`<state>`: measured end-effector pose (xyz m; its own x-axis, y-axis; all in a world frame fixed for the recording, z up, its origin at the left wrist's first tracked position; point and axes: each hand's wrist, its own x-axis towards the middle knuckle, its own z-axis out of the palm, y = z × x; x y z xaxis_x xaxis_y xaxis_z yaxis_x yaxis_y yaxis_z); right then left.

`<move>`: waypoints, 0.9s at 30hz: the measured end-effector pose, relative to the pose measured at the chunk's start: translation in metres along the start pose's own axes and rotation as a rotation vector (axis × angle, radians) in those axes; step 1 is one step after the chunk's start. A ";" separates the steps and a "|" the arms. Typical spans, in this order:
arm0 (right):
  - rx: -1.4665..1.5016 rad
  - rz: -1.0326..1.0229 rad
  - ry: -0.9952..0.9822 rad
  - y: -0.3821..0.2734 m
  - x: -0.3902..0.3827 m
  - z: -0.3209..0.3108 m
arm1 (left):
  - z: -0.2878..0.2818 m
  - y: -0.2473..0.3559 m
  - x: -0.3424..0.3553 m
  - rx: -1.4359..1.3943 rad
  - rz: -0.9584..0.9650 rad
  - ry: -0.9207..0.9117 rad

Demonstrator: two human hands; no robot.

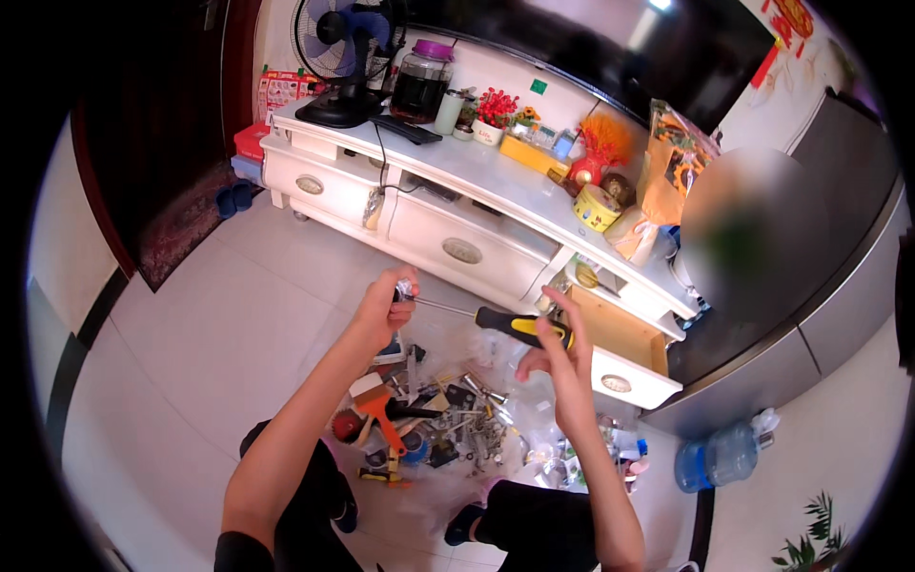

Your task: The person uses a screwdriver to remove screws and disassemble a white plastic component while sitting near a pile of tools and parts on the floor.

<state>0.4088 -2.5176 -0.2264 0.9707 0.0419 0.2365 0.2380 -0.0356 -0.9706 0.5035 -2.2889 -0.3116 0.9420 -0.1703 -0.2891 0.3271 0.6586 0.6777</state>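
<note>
A screwdriver with a black and yellow handle (524, 327) lies level in the air, its thin metal shaft pointing left. My right hand (562, 357) loosely grips the handle's butt end, with some fingers stretched out and one crossing the handle. My left hand (381, 307) is closed around a small shiny part (404, 286) at the shaft's tip; its kind cannot be made out. Below both hands, a pile of loose metal hardware (477, 429) and tools is spread on clear plastic on the floor. In it lies an orange-handled scraper (377, 408).
A white TV cabinet (448, 219) stands ahead, with an open drawer (620, 329) at its right. On top are a fan (345, 57), a large purple-lidded jar (421, 81) and a yellow tin (598, 208). A water bottle (720, 458) lies at the right wall.
</note>
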 end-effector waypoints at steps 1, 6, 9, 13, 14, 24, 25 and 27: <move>0.038 0.048 0.037 0.000 0.001 -0.004 | 0.001 0.002 -0.002 0.034 0.028 -0.010; 0.077 0.078 0.186 0.003 0.005 -0.008 | 0.011 0.007 -0.003 0.127 0.078 -0.102; 0.077 0.105 0.151 0.001 -0.004 -0.014 | 0.027 0.012 -0.013 0.161 0.081 0.005; 0.297 0.158 0.047 0.003 -0.017 -0.034 | 0.040 0.016 -0.022 0.157 0.024 -0.043; 0.319 0.146 0.023 0.003 -0.018 -0.037 | 0.044 0.013 -0.025 0.149 0.031 -0.067; 0.168 -0.069 0.051 -0.002 -0.020 -0.042 | 0.063 0.004 -0.046 0.184 0.006 0.017; 0.142 -0.065 0.097 -0.005 -0.019 -0.035 | 0.059 0.007 -0.049 0.189 0.034 0.028; 0.032 -0.027 0.185 -0.008 -0.021 -0.034 | 0.062 0.008 -0.053 0.205 0.048 0.010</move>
<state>0.3880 -2.5523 -0.2222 0.9541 -0.1419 0.2638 0.2658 -0.0051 -0.9640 0.4614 -2.3202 -0.2485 0.9564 -0.1341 -0.2593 0.2911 0.5026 0.8140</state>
